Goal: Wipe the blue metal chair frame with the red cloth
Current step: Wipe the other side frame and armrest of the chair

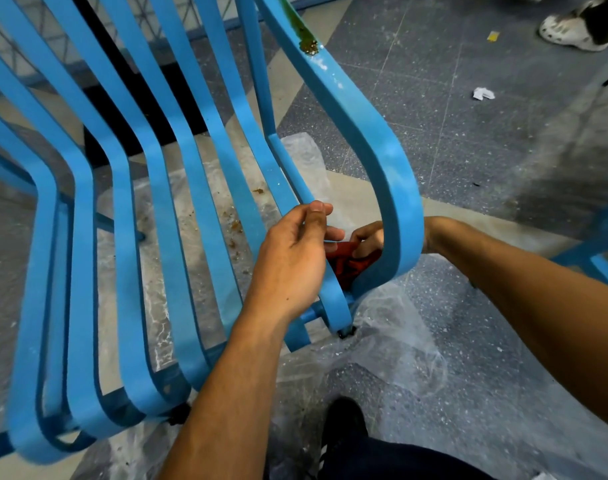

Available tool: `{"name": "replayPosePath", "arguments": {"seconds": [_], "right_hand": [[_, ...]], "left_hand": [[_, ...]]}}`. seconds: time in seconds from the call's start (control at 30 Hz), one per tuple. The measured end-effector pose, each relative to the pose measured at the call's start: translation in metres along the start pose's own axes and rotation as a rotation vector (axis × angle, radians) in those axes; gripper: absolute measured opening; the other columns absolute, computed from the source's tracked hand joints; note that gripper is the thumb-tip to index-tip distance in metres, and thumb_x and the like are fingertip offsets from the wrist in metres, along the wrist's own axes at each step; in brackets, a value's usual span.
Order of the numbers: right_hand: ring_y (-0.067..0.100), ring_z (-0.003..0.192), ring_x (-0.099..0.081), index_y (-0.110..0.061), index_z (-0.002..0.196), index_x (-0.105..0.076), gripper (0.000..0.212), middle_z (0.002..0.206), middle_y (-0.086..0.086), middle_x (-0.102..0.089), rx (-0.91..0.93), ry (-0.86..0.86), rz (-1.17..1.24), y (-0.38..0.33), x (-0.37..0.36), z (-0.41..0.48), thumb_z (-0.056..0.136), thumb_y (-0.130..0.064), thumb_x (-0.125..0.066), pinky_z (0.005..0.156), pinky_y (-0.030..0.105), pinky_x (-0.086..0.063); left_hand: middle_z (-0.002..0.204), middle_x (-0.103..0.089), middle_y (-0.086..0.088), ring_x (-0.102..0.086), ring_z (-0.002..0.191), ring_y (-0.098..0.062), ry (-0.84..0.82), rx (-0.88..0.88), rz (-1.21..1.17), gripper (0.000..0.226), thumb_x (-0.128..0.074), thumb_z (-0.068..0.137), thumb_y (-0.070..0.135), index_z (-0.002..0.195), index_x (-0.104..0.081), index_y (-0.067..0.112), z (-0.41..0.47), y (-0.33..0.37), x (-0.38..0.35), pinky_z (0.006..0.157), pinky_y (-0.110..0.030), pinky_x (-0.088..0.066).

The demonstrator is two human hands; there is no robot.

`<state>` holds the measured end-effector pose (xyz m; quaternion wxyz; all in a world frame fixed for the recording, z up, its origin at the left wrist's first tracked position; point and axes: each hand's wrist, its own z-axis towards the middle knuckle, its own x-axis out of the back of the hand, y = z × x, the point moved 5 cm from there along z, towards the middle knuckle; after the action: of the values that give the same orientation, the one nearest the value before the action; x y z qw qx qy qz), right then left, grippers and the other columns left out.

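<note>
The blue metal chair frame (178, 188) fills the left and middle of the view, its slats curving from back to seat. Its right armrest bar (382, 157) loops down in front of me, with a rusty brown patch near the top. The red cloth (347, 263) is bunched inside that loop, low between the armrest and the outermost seat slat. My right hand (368, 239) reaches in from behind the armrest and holds the cloth; the bar hides most of it. My left hand (295, 251) pinches the outermost slat with thumb and fingers, just left of the cloth.
Clear plastic sheeting (392, 344) lies on the speckled grey floor under the chair, with brown crumbs on it. My dark shoe (344, 424) stands at the bottom. Another person's white shoe (569, 29) is at top right, with a crumpled paper scrap (483, 93) nearby. More blue frame (603, 251) sits at the right edge.
</note>
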<state>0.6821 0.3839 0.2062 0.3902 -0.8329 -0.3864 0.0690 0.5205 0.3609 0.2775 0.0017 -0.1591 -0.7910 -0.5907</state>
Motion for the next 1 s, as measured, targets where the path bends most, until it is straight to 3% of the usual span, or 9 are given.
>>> {"name": "replayPosePath", "arguments": {"seconds": [0.07,0.13,0.27,0.4,0.47,0.57,0.63,0.73,1.0], "right_hand": [[0.032,0.089,-0.047,-0.038,0.069,-0.080,0.031,0.072,-0.010,-0.075,0.030,-0.043,0.037,-0.002,-0.002,-0.011,0.054,-0.060,-0.064,0.078,0.041,-0.040],[0.032,0.087,-0.046,-0.040,0.067,-0.080,0.032,0.075,-0.001,-0.070,0.068,-0.028,0.050,-0.001,-0.002,-0.013,0.053,-0.064,-0.064,0.072,0.038,-0.040],[0.032,0.087,-0.047,0.010,0.103,-0.066,0.106,0.095,0.027,-0.060,0.043,0.029,0.076,0.009,-0.009,-0.005,0.048,-0.079,-0.079,0.079,0.047,-0.038],[0.028,0.073,-0.047,-0.035,0.072,-0.080,0.029,0.066,-0.004,-0.074,0.106,0.067,0.171,0.008,-0.011,-0.022,0.090,-0.039,-0.059,0.064,0.036,-0.040],[0.027,0.069,-0.044,-0.044,0.067,-0.077,0.059,0.059,-0.009,-0.069,0.165,0.155,0.214,0.020,-0.006,-0.028,0.101,-0.010,-0.044,0.060,0.034,-0.038],[0.026,0.064,-0.050,-0.019,0.118,-0.074,0.034,0.075,0.016,-0.064,0.160,0.309,0.457,0.059,-0.005,-0.034,0.098,-0.010,-0.047,0.058,0.031,-0.041],[0.029,0.072,-0.055,0.001,0.137,-0.053,0.050,0.098,0.035,-0.061,0.138,0.386,0.594,0.098,-0.014,-0.035,0.092,-0.020,-0.057,0.059,0.034,-0.043],[0.036,0.081,-0.052,0.015,0.128,-0.048,0.064,0.100,0.039,-0.058,0.150,0.494,0.783,0.127,-0.045,-0.047,0.078,-0.022,-0.063,0.061,0.037,-0.043],[0.011,0.066,-0.063,0.001,0.104,-0.055,0.008,0.073,0.000,-0.071,0.305,0.604,0.743,0.108,-0.128,-0.064,0.097,0.006,-0.052,0.063,0.020,-0.048]], "left_hand": [[0.093,-0.076,0.007,-0.072,0.081,0.002,0.011,-0.004,0.002,0.029,-0.038,0.106,0.039,0.115,-0.065,0.032,0.000,0.000,0.002,0.080,-0.030,-0.055],[0.094,-0.076,0.006,-0.072,0.079,0.003,0.006,-0.007,-0.002,0.030,-0.038,0.106,0.039,0.115,-0.065,0.030,0.001,0.000,0.001,0.077,-0.028,-0.054],[0.096,-0.074,0.002,-0.071,0.073,0.004,-0.033,0.002,-0.013,0.031,-0.038,0.107,0.036,0.117,-0.065,0.025,0.001,0.000,-0.007,0.059,-0.013,-0.048],[0.093,-0.076,0.006,-0.073,0.088,-0.006,-0.024,-0.009,0.025,0.029,-0.038,0.106,0.040,0.114,-0.065,0.032,0.001,-0.002,-0.005,0.073,-0.024,-0.050],[0.091,-0.077,0.009,-0.073,0.089,-0.007,-0.010,-0.014,0.030,0.029,-0.038,0.106,0.040,0.112,-0.065,0.034,0.002,-0.003,0.000,0.081,-0.031,-0.053],[0.092,-0.077,0.009,-0.073,0.089,-0.007,0.001,-0.019,0.016,0.030,-0.038,0.105,0.043,0.112,-0.066,0.034,0.001,-0.003,0.004,0.084,-0.033,-0.053],[0.093,-0.077,0.008,-0.073,0.090,-0.008,-0.002,-0.023,0.022,0.031,-0.038,0.105,0.045,0.111,-0.067,0.034,0.000,-0.003,0.002,0.083,-0.032,-0.053],[0.092,-0.077,0.007,-0.073,0.090,-0.010,-0.002,-0.023,0.025,0.031,-0.038,0.105,0.044,0.110,-0.067,0.033,-0.001,-0.003,0.000,0.081,-0.031,-0.053],[0.093,-0.077,0.007,-0.072,0.090,-0.009,-0.003,-0.021,0.030,0.031,-0.039,0.105,0.043,0.111,-0.067,0.033,-0.003,-0.004,-0.001,0.084,-0.032,-0.054]]}}
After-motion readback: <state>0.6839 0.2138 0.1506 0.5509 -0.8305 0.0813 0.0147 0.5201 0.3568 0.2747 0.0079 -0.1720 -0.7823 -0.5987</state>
